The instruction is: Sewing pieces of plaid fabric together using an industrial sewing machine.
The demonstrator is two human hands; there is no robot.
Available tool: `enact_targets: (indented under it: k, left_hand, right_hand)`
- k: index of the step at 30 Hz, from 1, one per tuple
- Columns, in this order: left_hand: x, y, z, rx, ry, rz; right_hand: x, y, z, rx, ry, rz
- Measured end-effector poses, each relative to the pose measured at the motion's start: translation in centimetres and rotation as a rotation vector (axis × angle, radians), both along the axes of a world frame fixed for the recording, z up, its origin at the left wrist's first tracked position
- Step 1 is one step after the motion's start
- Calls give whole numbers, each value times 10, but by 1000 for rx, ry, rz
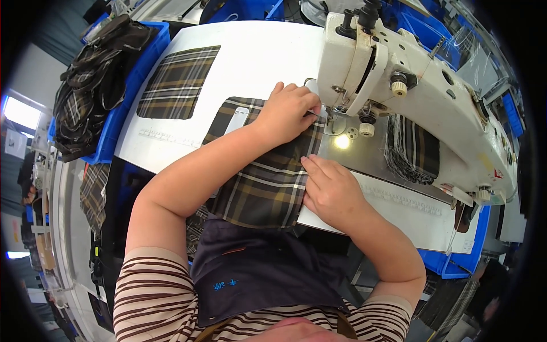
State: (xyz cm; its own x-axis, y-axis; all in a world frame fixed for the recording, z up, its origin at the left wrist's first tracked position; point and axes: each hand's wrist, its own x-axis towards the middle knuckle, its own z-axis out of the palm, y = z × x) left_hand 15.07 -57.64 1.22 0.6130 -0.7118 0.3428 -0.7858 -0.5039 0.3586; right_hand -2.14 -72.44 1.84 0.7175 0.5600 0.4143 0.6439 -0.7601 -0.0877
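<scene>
A white tabletop [268, 51] spreads toward 12 o'clock between a blue bin [118, 117] at 10 and a sewing machine [421, 85] at 2. The middle plaid cloth [265, 191] overhangs its 6 o'clock edge. The left hand [288, 111] curls at the cloth's 1 o'clock corner, grip unclear; the right hand [335, 192], loosely open, rests at 4.

Left hand [290, 111] and right hand [333, 191] on plaid fabric [256, 191] beside the white sewing machine [424, 85]

A blue-marked dark apron [262, 285] tops a striped cream-and-brown shirt [155, 305]. Short sleeves [156, 265] end well behind either hand [335, 194].
</scene>
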Motion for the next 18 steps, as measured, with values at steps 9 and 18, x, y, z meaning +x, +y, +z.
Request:
enact_targets:
  k: [9, 18]
  left_hand:
    - [-31, 14, -2, 47, -212, -167]
    - [-40, 12, -7, -36, -135, -173]
  right_hand:
    - [-2, -3, 8, -17, 4, 21]
    - [-2, -7, 9, -17, -33, 9]
